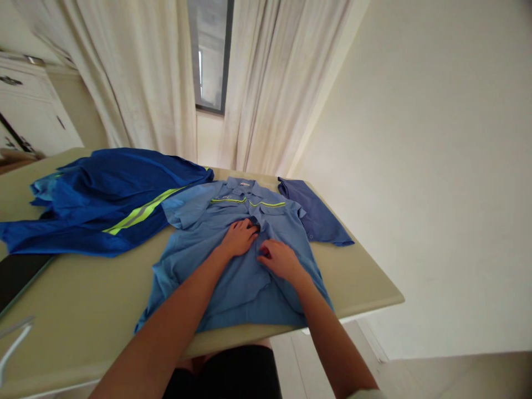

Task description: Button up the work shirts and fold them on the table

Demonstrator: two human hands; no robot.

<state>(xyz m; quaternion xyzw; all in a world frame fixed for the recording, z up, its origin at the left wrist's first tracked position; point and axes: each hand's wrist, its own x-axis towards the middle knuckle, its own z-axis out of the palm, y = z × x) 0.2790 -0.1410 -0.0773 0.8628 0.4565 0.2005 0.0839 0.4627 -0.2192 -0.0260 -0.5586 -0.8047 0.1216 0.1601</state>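
A light blue work shirt with yellow-green chest stripes lies flat, front up, on a beige table. My left hand rests on the shirt's middle, fingers curled toward the front placket. My right hand sits just to its right, fingers bent and pinching the cloth at the placket. Both hands touch the shirt near its centre line, below the collar.
A heap of dark blue clothing with a reflective yellow-grey band lies at the table's left back. A folded darker blue garment lies right of the shirt. Curtains and a window stand behind. The table's right edge drops to the floor.
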